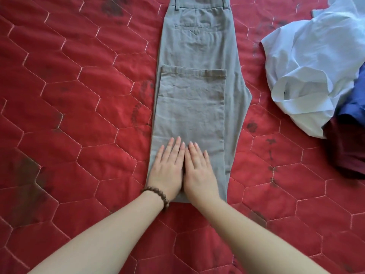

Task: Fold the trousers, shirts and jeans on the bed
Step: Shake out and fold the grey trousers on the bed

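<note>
Bedroom, red quilted bedspread (79, 115), strewn clothes (316, 66)

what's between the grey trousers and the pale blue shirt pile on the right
In the head view, only a strip of the red quilted bedspread lies between the grey folded trousers and the crumpled pale blue shirt.

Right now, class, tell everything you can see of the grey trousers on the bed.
The grey trousers lie flat on the red quilted bedspread, waistband at the far end, a welt back pocket showing. The legs are folded up once, so the hems lie below the pocket. The cloth looks like creased woven cotton. The left hand and right hand press flat, side by side, near the fold.
</note>
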The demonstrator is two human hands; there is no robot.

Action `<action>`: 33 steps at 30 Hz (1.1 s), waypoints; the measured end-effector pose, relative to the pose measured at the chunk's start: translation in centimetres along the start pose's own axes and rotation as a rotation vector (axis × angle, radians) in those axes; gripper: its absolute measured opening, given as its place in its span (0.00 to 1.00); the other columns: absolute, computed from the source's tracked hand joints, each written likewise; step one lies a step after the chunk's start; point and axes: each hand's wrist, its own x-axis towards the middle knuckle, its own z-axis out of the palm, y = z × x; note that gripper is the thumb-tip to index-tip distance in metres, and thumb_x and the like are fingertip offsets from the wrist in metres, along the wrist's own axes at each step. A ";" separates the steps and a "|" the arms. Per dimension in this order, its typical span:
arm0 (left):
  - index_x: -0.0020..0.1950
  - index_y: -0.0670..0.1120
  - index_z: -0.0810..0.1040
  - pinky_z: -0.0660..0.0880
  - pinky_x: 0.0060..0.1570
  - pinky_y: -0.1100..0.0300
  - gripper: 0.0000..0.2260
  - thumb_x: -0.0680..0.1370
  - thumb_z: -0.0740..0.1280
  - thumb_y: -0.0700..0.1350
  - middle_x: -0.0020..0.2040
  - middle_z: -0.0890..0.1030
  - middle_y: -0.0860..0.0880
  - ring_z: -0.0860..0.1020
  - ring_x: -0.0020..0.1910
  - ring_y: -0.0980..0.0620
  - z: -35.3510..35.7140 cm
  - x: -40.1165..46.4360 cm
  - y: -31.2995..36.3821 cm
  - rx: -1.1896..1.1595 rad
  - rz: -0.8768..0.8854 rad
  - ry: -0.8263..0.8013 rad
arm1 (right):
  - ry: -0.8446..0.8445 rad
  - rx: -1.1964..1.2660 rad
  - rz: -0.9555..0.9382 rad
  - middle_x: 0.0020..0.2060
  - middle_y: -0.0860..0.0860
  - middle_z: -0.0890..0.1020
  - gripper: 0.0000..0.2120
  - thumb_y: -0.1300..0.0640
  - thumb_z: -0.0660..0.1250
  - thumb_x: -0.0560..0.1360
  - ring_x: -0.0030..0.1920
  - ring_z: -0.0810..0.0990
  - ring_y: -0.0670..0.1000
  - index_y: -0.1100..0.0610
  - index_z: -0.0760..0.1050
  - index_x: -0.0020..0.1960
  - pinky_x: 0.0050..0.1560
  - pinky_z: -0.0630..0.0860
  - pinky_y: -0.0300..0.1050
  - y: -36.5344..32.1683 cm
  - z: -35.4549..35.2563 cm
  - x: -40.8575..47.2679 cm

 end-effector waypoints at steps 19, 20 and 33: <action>0.56 0.43 0.77 0.64 0.65 0.47 0.14 0.72 0.67 0.44 0.56 0.77 0.41 0.74 0.59 0.40 -2.2 5.7 -1.3 0.047 -0.153 0.264 | 0.043 -0.032 -0.085 0.55 0.60 0.78 0.17 0.64 0.58 0.72 0.57 0.77 0.61 0.64 0.77 0.57 0.73 0.61 0.57 2.8 -1.1 3.0; 0.62 0.42 0.75 0.63 0.68 0.47 0.17 0.74 0.66 0.44 0.62 0.76 0.40 0.72 0.65 0.40 -2.4 7.1 -1.5 0.017 -0.164 0.253 | 0.014 0.032 -0.153 0.60 0.61 0.78 0.18 0.65 0.59 0.73 0.62 0.76 0.61 0.65 0.76 0.61 0.72 0.62 0.57 2.7 -0.8 4.5; 0.77 0.41 0.56 0.52 0.74 0.45 0.33 0.76 0.53 0.56 0.78 0.56 0.42 0.53 0.77 0.45 -0.7 9.3 -2.8 0.037 -0.192 0.157 | -0.047 -0.314 -0.049 0.78 0.51 0.54 0.26 0.48 0.53 0.81 0.78 0.49 0.52 0.52 0.54 0.78 0.75 0.40 0.59 10.7 -2.8 19.1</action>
